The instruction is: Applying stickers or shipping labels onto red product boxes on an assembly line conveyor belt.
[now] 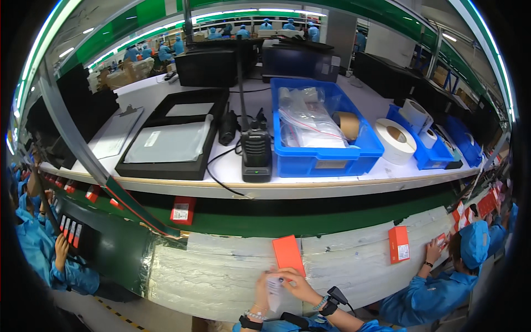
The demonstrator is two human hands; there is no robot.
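Low in the middle, my left hand is slightly blurred and holds a whitish sheet with small printed marks, which looks like a label sheet. My right hand reaches in from the right, its fingers pinched together at the sheet's upper part. Whether they grip the sheet's edge or one small label is too small to tell. Just beyond both hands a flat red box lies on the pale, film-covered bench, partly behind my right fingers. Dark bands circle both wrists.
Another red box stands to the right, near a co-worker in blue. A person at left holds a dark tray. Beyond the green belt, a shelf carries a walkie-talkie, blue bin, label roll and black tray.
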